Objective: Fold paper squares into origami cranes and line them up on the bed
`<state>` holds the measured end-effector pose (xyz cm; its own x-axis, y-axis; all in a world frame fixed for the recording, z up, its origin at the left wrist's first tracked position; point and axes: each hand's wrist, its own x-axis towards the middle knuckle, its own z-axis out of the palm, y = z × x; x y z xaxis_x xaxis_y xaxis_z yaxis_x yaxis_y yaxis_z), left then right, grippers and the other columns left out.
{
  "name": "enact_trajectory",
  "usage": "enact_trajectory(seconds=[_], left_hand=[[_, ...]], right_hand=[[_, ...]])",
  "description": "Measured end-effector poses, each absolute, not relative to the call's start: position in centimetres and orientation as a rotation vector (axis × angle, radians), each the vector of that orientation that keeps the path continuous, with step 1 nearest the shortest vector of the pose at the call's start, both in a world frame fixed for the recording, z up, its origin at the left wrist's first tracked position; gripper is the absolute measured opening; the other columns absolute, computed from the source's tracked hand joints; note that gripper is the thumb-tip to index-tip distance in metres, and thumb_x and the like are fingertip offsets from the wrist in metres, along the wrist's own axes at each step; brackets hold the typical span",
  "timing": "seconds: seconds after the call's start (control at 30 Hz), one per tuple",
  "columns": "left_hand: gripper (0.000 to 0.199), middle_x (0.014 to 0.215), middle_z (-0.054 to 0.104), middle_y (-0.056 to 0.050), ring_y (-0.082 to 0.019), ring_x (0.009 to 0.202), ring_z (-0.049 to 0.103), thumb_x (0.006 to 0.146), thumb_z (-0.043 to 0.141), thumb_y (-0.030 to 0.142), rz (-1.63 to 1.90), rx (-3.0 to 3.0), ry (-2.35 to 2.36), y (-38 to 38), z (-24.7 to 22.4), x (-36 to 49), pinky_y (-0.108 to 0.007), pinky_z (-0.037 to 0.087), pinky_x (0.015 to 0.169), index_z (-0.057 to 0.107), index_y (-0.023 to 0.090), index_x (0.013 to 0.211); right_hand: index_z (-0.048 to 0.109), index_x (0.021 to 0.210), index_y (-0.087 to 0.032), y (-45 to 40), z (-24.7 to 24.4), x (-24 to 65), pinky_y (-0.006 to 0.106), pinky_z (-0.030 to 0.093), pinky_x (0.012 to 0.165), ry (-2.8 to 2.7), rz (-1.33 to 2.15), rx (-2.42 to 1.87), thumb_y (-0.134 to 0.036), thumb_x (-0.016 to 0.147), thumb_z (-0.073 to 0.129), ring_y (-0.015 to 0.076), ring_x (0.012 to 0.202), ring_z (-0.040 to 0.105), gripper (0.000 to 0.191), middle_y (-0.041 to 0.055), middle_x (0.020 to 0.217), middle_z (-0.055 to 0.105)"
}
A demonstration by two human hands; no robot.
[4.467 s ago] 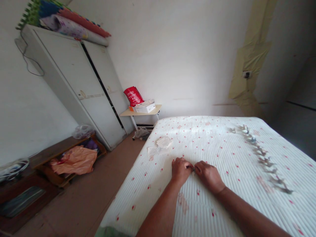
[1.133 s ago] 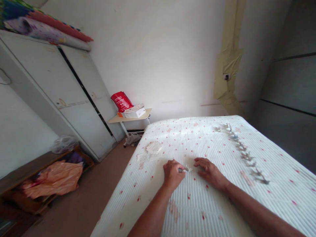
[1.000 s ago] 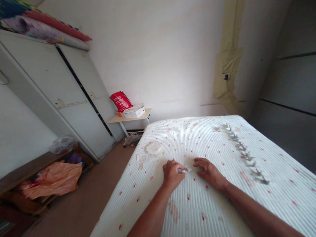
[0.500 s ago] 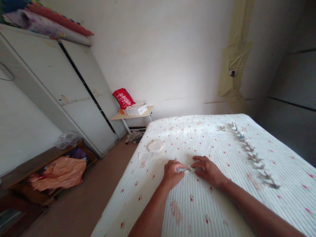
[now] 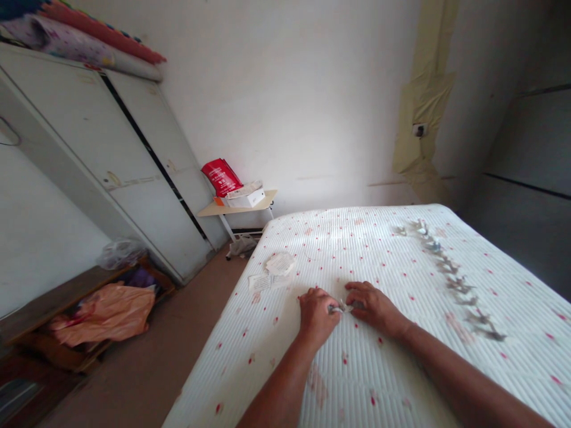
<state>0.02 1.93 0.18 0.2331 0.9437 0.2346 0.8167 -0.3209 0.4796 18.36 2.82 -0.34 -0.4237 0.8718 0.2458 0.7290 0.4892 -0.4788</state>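
A small piece of folded paper is held between my two hands, just above the bed's quilted white cover. My left hand is closed on its left side, fingers curled. From the right, my right hand pinches the other side between thumb and fingers. The fine folds are too small to make out. Beyond my left hand lie printed paper pieces. A slanting row of small folded paper figures stands on the cover to the right of my right hand.
Past the bed's far left corner, a small table bears a red bag and a white box. A grey cabinet stands at left, near an orange cloth or bag on a low wooden unit.
My left hand has shifted slightly right and turned, with its fingers now more curled over the folded paper. My right hand has barely moved.
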Motion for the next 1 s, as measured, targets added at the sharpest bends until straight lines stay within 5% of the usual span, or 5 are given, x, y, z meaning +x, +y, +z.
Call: enact_trajectory(seconds=[0.4, 1.0], left_hand=[[0.009, 0.080, 0.065, 0.002, -0.016, 0.088, 0.053, 0.065, 0.063, 0.019, 0.747, 2.240, 1.649, 1.9, 0.0, 0.0, -0.030, 0.033, 0.082, 0.068, 0.025, 0.069], [0.019, 0.079, 0.065, 0.002, -0.017, 0.084, 0.054, 0.059, 0.064, 0.017, 0.853, 2.250, 1.605, 2.1, -0.7, -0.2, -0.030, 0.037, 0.081, 0.069, 0.026, 0.075]], right_hand=[[0.063, 0.080, -0.018, 2.7, -0.5, 18.9, 0.035, 0.048, 0.078, -2.441, 0.212, -1.140, -0.013, 0.084, 0.041, 0.0213, 0.092, 0.055, 0.022, 0.0095, 0.102, 0.063], [0.063, 0.093, -0.020, 2.5, -1.3, 19.9, 0.036, 0.043, 0.093, -2.227, 0.500, -1.162, -0.003, 0.061, 0.048, 0.0212, 0.106, 0.053, 0.039, 0.0074, 0.113, 0.060]])
